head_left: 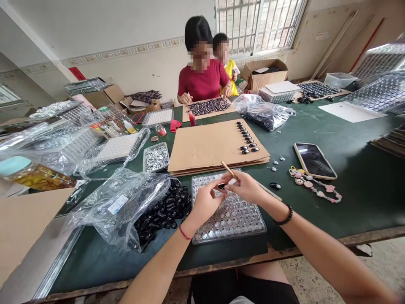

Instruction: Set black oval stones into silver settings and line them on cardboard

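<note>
My left hand point(206, 199) is closed, its fingertips pinching a small glossy black oval piece point(221, 185) with a shiny rim. My right hand point(249, 188) meets it there, its fingers closed around a thin wooden stick point(228, 169). A pale rod end point(271, 193) shows beyond the right wrist; I cannot tell if it belongs to the same stick. Both hands are above a clear plastic tray point(232, 231) with rows of round silvery pieces. Behind the tray lie stacked cardboard sheets point(205, 145), with several black oval pieces point(245, 134) lined up along the right side.
Loose black pieces point(163, 207) spill from a plastic bag point(126, 202) at left. A tub of small silvery parts point(156, 157) stands behind. Right lie a phone point(315, 160) and a beaded strap point(316, 185). Across the table, a person in red point(204, 84) handles dark pieces on cardboard.
</note>
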The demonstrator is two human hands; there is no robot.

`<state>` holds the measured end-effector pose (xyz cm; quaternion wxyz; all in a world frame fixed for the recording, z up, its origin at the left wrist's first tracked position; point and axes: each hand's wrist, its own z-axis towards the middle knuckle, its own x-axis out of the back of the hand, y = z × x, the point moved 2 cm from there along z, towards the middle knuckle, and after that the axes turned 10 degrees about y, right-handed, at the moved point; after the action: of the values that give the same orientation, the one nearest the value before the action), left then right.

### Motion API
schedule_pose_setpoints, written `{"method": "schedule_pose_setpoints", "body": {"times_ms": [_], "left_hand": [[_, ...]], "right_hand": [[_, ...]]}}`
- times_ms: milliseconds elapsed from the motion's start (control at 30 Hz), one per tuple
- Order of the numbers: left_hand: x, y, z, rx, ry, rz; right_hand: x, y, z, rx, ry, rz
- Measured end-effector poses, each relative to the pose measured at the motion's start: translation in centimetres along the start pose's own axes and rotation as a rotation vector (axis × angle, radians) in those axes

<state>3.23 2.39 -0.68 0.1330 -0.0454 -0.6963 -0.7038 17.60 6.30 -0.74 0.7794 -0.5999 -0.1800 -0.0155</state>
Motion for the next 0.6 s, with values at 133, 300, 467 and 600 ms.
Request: {"method": "schedule_pose_setpoints", "body": {"times_ms": [133, 300, 467, 600], "left_hand": [[2.7, 0.6, 0.7, 0.303, 0.247, -0.692], [4.4, 0.4, 0.7, 0.703, 0.485, -1.160], [3.3, 0.1, -0.4, 0.813, 0.460, -1.148], [4.0, 0.3, -0.4, 0.770, 0.492, -1.256]], "right_hand": [[4.4, 0.9, 1.8, 0.015, 0.370, -0.159], [9.3, 3.1, 7.7, -0.020, 0.451, -0.605], [9.2, 4.5, 14.1, -0.019, 0.317, -0.723], [8.8, 5.7, 15.9, -0.052, 0.249, -0.830]]}}
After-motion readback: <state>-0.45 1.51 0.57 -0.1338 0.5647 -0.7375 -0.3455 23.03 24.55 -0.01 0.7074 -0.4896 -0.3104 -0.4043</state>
